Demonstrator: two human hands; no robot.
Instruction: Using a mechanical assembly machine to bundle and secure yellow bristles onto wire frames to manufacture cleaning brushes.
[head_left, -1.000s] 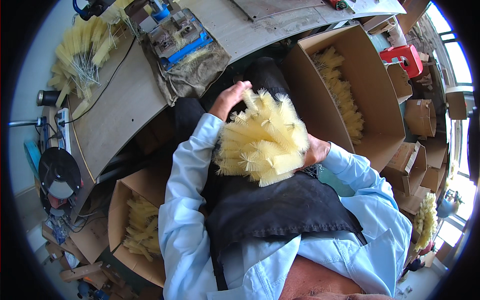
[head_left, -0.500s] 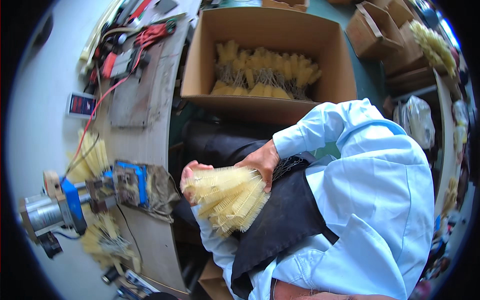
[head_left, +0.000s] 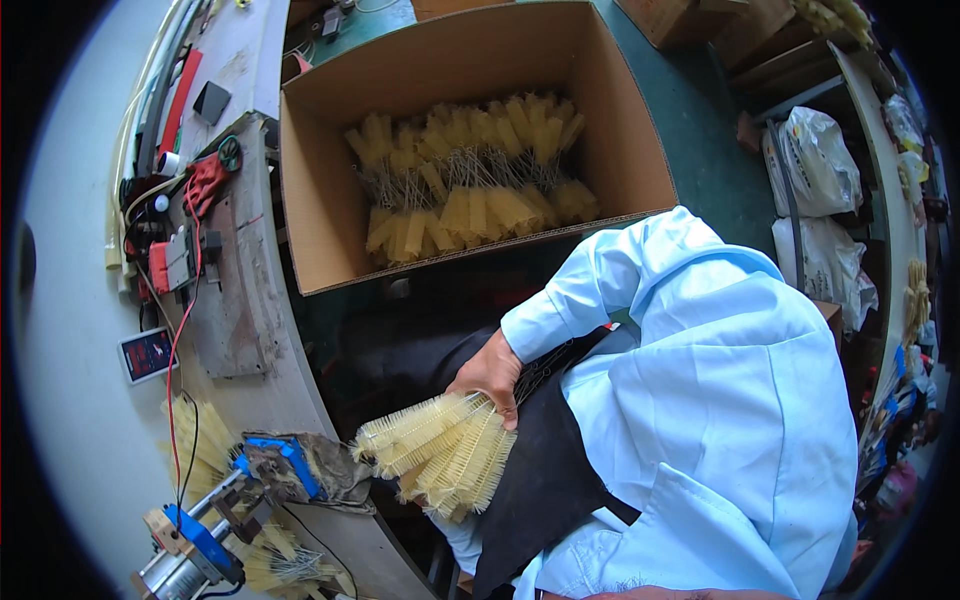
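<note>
My right hand (head_left: 488, 376) is closed round the wire stems of a bundle of pale-yellow bristle brushes (head_left: 435, 440). The bristle heads point to the lower left and the twisted wire handles run back behind the hand to the upper right. My left hand is almost wholly covered by the bundle. Its light-blue sleeve (head_left: 455, 542) shows below the brushes, and its fingers are hidden. Beyond my hands stands an open cardboard box (head_left: 480, 55) with many similar brushes (head_left: 490, 210) laid in rows inside, their wire stems meeting in the middle.
On the left bench (head_left: 300, 350) sits a clamp-like machine (head_left: 285, 465) with blue parts and a metal cylinder. More brushes (head_left: 285, 560) lie beside it. A small screen device (head_left: 147, 355) and red cables are farther up. White plastic bags (head_left: 815, 165) fill a shelf at the right.
The view has swung, so the box and bench sit lower in it. My left hand's fingers, seen before at the bristle ends, are now out of sight behind the bundle. The right grip stays.
</note>
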